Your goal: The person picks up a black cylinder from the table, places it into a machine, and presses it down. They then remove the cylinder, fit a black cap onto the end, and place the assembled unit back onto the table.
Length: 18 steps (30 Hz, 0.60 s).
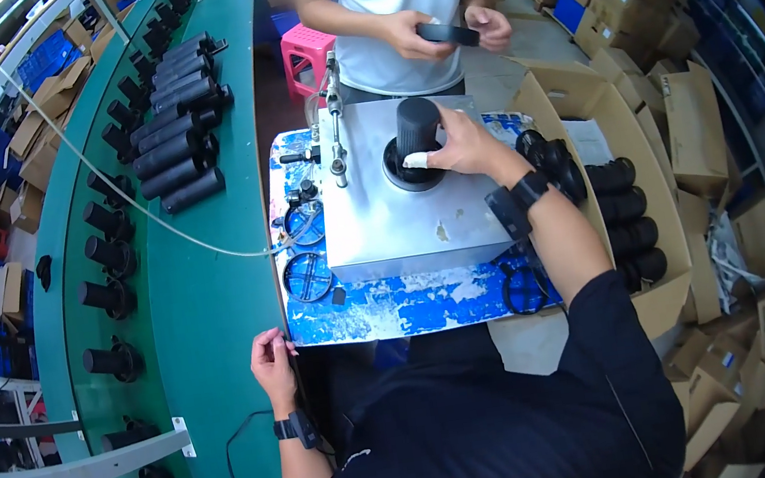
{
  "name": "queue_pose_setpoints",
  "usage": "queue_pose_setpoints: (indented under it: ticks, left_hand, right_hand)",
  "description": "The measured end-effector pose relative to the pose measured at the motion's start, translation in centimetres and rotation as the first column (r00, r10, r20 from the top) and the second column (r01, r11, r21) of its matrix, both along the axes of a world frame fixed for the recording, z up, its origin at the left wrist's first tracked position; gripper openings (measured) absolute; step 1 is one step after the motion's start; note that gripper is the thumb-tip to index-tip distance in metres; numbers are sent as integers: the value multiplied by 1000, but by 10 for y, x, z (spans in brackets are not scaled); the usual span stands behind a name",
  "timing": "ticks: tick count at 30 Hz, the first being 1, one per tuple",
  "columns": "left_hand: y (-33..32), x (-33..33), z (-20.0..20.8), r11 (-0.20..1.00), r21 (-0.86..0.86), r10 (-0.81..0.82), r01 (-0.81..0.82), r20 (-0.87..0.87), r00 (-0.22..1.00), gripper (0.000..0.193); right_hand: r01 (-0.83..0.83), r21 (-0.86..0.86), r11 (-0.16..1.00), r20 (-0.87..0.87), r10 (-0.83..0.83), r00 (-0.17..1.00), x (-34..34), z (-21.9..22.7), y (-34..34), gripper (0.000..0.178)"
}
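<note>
My right hand (465, 141) is closed around a black ribbed cylinder (416, 125), thumb on the near side and fingers behind. One of its digits has a white covering. The cylinder stands upright in a round black ring (408, 177) on top of a silver metal box (391, 228). My left hand (273, 364) rests at the right edge of the green bench (207, 312), its fingers curled together; what they hold, if anything, is hidden. A metal pneumatic fitting (336, 128) stands along the box's left side.
Across the box a person holds a black ring (449, 34). Black cylinders (176, 160) lie on the bench, and several capped parts (107, 297) line its left. A pale hose (139, 210) crosses the bench. An open carton (669, 228) with black parts stands right. Blue round pieces (308, 277) lie on the blue-white table.
</note>
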<state>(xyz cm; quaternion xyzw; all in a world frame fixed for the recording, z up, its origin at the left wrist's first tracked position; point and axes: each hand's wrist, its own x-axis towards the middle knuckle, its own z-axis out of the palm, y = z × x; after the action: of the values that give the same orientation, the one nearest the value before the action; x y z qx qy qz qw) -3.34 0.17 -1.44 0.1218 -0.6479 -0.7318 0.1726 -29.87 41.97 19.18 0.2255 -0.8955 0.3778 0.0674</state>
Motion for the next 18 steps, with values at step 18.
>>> queue_pose_setpoints:
  ticks: [18]
  left_hand:
    - [40, -138, 155, 687, -727, -336, 8, -308, 890, 9]
  right_hand:
    - [198, -53, 979, -9, -198, 980, 27, -6, -12, 86]
